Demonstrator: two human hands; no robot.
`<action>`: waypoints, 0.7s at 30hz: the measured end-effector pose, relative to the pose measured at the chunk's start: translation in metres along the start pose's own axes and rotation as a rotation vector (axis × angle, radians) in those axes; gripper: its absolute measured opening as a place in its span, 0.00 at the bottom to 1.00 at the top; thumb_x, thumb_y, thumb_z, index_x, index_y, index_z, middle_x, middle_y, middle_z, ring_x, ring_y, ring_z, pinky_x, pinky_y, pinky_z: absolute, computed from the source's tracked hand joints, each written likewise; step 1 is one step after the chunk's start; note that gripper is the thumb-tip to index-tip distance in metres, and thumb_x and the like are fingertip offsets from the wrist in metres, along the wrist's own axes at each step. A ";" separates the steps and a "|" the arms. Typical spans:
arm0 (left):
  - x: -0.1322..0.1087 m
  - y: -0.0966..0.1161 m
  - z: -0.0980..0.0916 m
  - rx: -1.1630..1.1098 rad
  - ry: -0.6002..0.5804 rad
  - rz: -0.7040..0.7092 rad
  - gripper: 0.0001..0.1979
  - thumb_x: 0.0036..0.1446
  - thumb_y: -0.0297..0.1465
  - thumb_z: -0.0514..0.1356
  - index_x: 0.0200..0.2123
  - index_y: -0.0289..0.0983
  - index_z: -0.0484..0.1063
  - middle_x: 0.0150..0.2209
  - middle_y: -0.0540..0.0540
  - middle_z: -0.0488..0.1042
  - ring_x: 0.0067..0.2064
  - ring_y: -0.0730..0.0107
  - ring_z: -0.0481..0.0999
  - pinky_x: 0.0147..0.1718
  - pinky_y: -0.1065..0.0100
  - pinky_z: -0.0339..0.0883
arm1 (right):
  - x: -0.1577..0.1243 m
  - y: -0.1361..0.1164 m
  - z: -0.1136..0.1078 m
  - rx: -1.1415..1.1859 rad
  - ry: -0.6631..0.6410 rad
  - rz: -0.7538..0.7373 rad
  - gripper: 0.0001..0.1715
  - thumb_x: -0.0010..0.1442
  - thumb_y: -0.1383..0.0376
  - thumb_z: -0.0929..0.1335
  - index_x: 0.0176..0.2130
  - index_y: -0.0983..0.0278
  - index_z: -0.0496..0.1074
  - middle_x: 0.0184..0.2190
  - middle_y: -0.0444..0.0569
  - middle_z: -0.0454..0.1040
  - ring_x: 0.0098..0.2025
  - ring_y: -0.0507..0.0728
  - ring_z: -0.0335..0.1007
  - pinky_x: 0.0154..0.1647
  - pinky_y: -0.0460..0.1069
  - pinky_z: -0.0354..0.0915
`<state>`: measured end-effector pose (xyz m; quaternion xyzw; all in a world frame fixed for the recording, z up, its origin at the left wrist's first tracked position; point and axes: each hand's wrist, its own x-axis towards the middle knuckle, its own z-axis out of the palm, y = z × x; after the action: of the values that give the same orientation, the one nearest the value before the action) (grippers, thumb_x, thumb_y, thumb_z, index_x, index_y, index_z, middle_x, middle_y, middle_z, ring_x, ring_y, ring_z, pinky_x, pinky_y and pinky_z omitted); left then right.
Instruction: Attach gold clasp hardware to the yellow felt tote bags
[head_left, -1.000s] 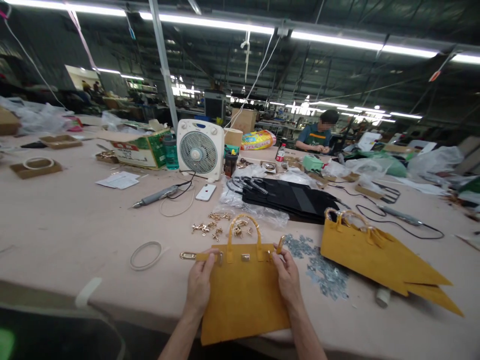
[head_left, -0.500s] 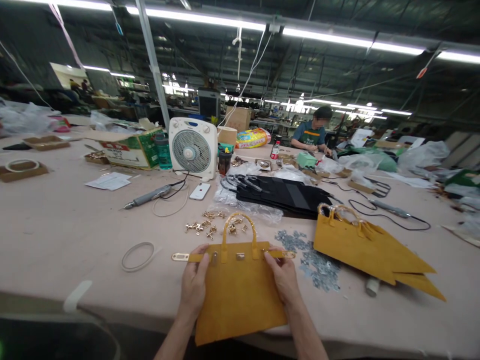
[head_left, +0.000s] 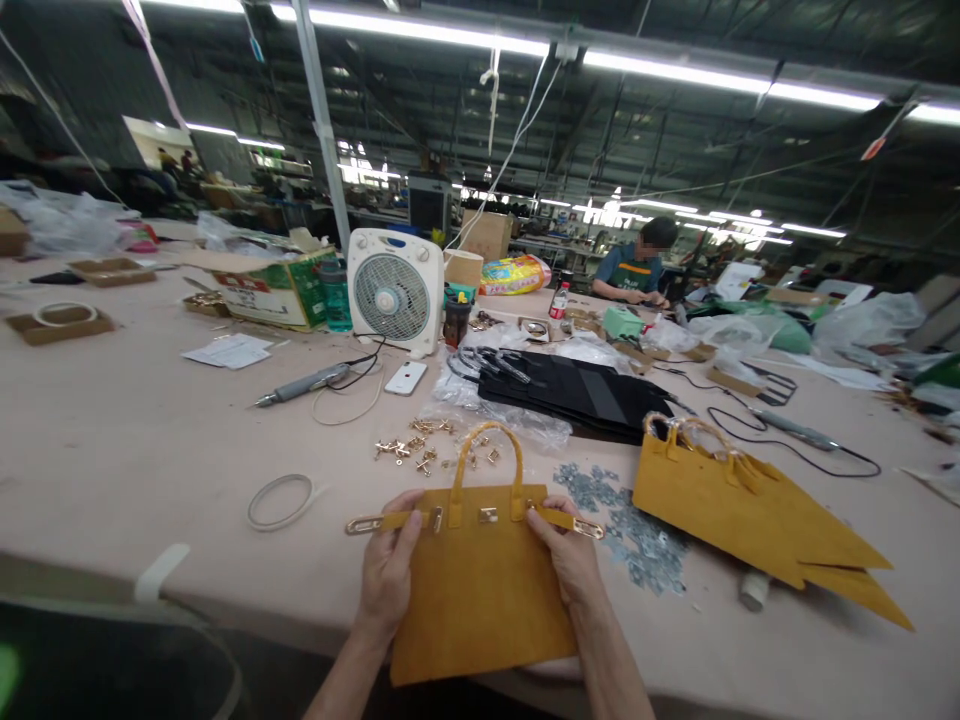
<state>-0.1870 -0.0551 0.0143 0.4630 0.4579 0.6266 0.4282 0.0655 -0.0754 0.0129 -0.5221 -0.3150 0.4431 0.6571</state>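
Note:
Between my hands is a mustard-yellow handbag panel (head_left: 484,590) with one looped handle (head_left: 491,432) and a small gold clasp (head_left: 488,515) at its top middle. My left hand (head_left: 390,575) grips its upper left edge, thumb on the front, at a strap ending in a gold slotted plate (head_left: 364,525). At the upper right edge my right hand (head_left: 570,555) pinches the matching strap, whose gold plate (head_left: 588,527) sticks out past the fingers. The panel's lower edge overhangs the table's front edge. Fingers behind the panel are hidden.
Gold fittings (head_left: 427,440) lie behind the panel, grey metal plates (head_left: 645,540) to its right. More yellow bag pieces (head_left: 742,500), black bag pieces (head_left: 577,388), a fan (head_left: 395,290), a phone (head_left: 406,378) and a corded screwdriver (head_left: 304,385) are on the table. A co-worker (head_left: 636,268) sits across.
The view has shifted slightly, so the surroundings appear a little further right. Both hands keep their hold on the panel, and the gold plates are tilted slightly differently.

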 end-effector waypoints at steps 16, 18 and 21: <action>-0.041 0.025 0.009 0.251 0.005 0.210 0.09 0.60 0.39 0.67 0.38 0.41 0.76 0.36 0.46 0.76 0.35 0.64 0.75 0.37 0.65 0.73 | -0.036 -0.020 -0.029 0.020 0.391 -0.303 0.22 0.49 0.52 0.82 0.36 0.59 0.73 0.34 0.42 0.79 0.34 0.56 0.75 0.38 0.50 0.70; -0.057 0.034 0.023 0.223 -0.226 0.235 0.17 0.58 0.39 0.69 0.50 0.43 0.79 0.46 0.41 0.80 0.45 0.55 0.80 0.45 0.59 0.76 | -0.050 -0.039 -0.024 -0.032 0.469 -0.421 0.22 0.49 0.53 0.82 0.35 0.60 0.74 0.35 0.43 0.78 0.34 0.56 0.75 0.38 0.50 0.70; -0.069 0.046 0.055 0.086 -0.528 0.223 0.44 0.47 0.44 0.75 0.67 0.47 0.68 0.65 0.36 0.71 0.65 0.39 0.70 0.63 0.45 0.67 | -0.075 -0.067 -0.006 -0.150 0.496 -0.657 0.18 0.52 0.56 0.81 0.34 0.61 0.75 0.40 0.47 0.77 0.36 0.56 0.75 0.39 0.51 0.71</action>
<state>-0.1242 -0.1211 0.0544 0.6753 0.3030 0.5078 0.4408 0.0569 -0.1499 0.0800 -0.5312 -0.3282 0.0466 0.7797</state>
